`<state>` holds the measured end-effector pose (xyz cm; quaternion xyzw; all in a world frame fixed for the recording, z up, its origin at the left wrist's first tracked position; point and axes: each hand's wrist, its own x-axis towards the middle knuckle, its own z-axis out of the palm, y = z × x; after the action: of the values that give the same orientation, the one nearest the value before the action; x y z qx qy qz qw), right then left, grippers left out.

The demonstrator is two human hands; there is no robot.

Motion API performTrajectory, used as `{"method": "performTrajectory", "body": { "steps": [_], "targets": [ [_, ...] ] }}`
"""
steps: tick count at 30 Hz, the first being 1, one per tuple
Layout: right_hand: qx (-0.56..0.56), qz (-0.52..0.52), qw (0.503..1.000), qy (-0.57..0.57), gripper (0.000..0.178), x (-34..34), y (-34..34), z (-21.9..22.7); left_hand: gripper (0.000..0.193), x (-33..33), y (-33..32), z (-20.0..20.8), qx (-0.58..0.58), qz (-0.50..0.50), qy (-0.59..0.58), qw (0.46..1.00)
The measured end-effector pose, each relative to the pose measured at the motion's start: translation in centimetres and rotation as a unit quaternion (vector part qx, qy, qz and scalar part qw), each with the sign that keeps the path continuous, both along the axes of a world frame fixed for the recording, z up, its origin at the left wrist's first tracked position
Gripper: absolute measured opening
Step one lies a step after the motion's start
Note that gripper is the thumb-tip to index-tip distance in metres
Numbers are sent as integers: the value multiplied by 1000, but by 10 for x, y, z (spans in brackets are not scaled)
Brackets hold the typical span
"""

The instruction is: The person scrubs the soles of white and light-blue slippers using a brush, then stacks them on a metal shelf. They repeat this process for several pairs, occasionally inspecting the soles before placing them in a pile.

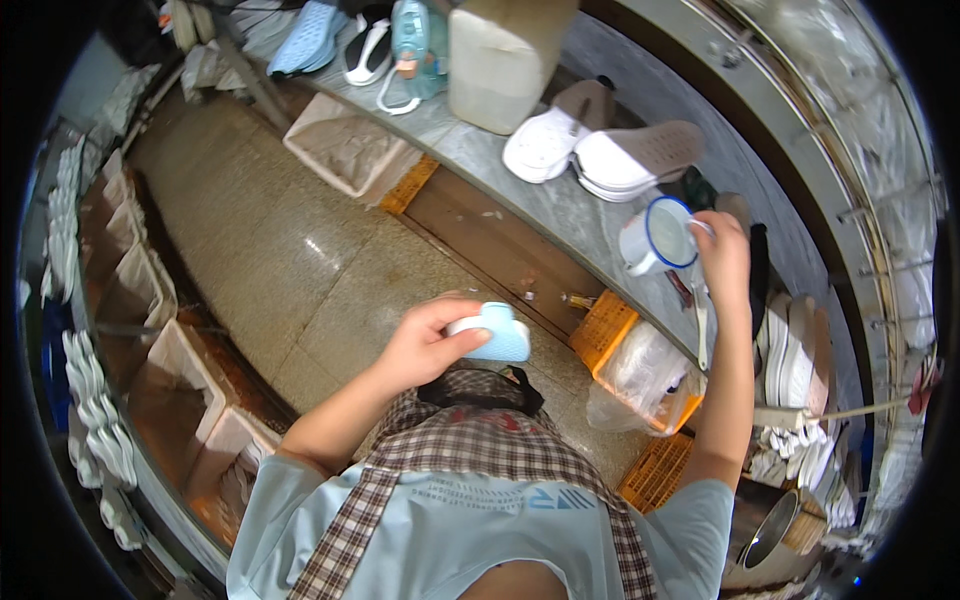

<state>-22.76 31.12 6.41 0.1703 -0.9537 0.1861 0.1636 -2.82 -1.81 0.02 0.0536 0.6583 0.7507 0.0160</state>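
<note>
My left hand (428, 340) is closed round a light-blue and white slipper (498, 338), held in front of my apron. Only part of the slipper shows, with a dotted blue face and a white edge. Over at the workbench, my right hand (724, 250) grips the handle of a white enamel mug (646, 240) with a blue rim. Inside the mug is something pale that I cannot make out. White shoes (640, 160) with grey-brown insoles lie just beyond the mug. Beside my right wrist, a pale-handled tool (702, 330) lies on the bench.
A large cloudy plastic jug (510, 65) stands on the grey bench (450, 130), near a teal bottle (410, 45) and a blue slipper (306, 38). Below are a lined bin (345, 150) and an orange crate (605, 330) with clear plastic bags. Lined bins (180, 370) stand on the left.
</note>
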Motion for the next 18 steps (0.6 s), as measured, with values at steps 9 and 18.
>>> {"method": "performTrajectory", "body": {
  "steps": [9, 18],
  "targets": [
    [-302, 236, 904, -192, 17, 143, -111, 0, 23, -2, 17, 21, 66, -41, -34, 996],
    [-315, 239, 914, -97, 18, 159, -135, -3, 22, 8, 20, 31, -23, -14, -5, 1000]
  ]
}}
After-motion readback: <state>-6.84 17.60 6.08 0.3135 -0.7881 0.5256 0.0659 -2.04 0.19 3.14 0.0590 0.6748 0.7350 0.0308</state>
